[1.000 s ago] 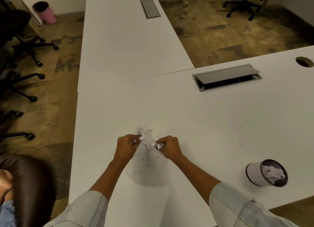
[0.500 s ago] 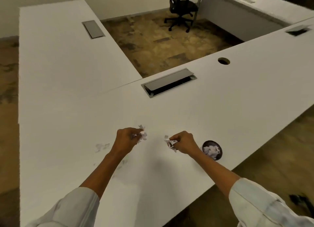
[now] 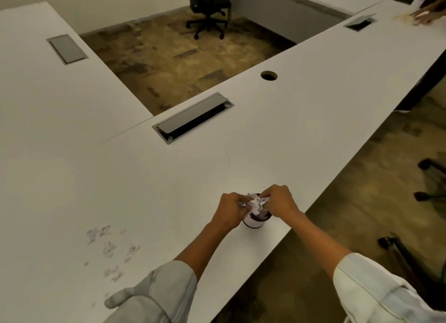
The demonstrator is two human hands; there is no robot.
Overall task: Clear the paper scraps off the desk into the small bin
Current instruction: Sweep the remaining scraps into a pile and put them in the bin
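A small white bin (image 3: 254,223) with a dark rim stands on the white desk (image 3: 217,158) near its front edge. Directly over its mouth, my left hand (image 3: 230,210) and my right hand (image 3: 278,200) are pressed together, both closed on a bunch of white paper scraps (image 3: 255,203). The hands hide most of the bin's opening. Several more small paper scraps (image 3: 109,247) lie loose on the desk to the left of my left arm.
A grey cable hatch (image 3: 193,117) stands half open behind the bin, with a round grommet hole (image 3: 268,75) beyond it. A second hatch (image 3: 66,48) is on the left desk wing. Another person's hand (image 3: 424,14) rests far right. An office chair (image 3: 207,6) stands on the floor.
Both hands gathered scraps off the desk, lifted apart, then carried them right and came together over the bin. My view turned right, leaving the remaining scraps at lower left.
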